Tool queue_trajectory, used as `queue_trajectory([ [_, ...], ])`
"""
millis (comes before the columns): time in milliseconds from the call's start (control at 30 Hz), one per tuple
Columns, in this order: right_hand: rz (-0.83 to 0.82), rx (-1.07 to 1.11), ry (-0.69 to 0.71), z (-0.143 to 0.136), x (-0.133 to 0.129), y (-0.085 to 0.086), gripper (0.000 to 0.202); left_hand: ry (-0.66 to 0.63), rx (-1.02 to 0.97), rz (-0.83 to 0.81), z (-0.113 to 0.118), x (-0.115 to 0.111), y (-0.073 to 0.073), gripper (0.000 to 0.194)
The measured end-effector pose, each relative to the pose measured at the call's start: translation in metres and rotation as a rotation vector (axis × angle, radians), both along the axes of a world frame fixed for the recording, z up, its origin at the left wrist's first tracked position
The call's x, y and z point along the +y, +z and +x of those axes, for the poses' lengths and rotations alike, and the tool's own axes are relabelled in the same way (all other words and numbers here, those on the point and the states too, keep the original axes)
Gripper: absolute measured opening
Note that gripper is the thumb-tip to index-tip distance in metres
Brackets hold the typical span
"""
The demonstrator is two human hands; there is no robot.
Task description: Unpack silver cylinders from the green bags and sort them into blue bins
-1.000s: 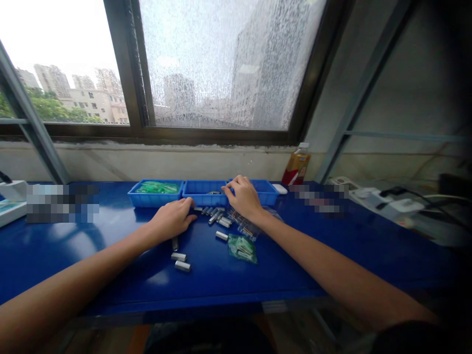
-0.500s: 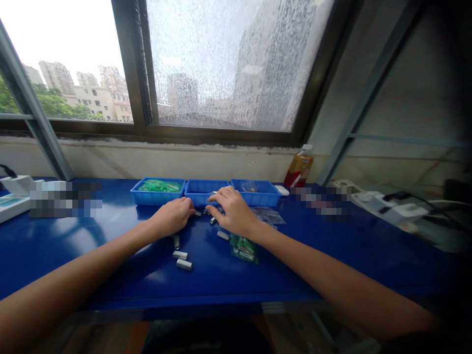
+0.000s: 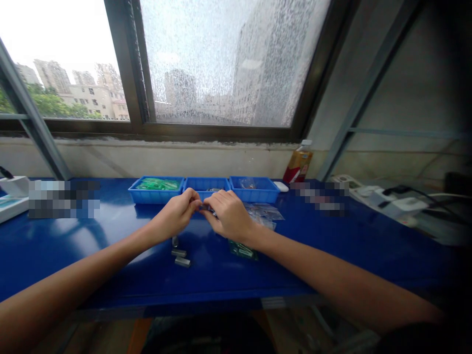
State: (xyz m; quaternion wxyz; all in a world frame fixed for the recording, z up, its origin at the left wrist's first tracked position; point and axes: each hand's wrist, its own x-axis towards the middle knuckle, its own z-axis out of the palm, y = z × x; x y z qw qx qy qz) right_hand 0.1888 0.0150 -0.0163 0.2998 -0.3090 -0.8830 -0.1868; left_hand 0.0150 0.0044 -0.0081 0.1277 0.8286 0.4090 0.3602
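Observation:
My left hand [image 3: 180, 212] is closed in a pinch over the table. My right hand [image 3: 232, 214] is closed too, palm down, its fingertips almost touching those of the left. A small metal piece [image 3: 207, 208] shows between the two sets of fingertips, mostly hidden by the fingers. Below my left hand lie silver metal blocks: a small upright-looking one [image 3: 175, 241], one lying flat [image 3: 179, 252] and another nearest the edge [image 3: 182, 262]. A green bag of metal parts [image 3: 243, 250] sits partly under my right wrist.
Behind the hands stand three blue bins in a row: the left bin [image 3: 149, 197] with green packets, the middle bin [image 3: 190, 182] with some metal pieces, the right bin [image 3: 269, 195] with a clear bag. Clear plastic bags [image 3: 264, 212] lie right. A bottle [image 3: 298, 162] stands by the wall.
My hands have come together at the fingertips; the right fingers, earlier spread, have closed. A metal block near the green bag is now out of sight. The view has shifted slightly.

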Motion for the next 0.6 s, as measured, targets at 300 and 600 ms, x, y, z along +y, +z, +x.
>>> queue_trajectory([
  [300, -0.049, 0.114, 0.071, 0.002, 0.000, 0.006, 0.024, -0.017, -0.008, 0.084, -0.009, -0.004, 0.012, 0.014],
  [600, -0.100, 0.064, 0.117, 0.003, -0.001, 0.006, 0.026, -0.121, 0.205, 0.334, -0.015, -0.006, 0.019, 0.015],
])
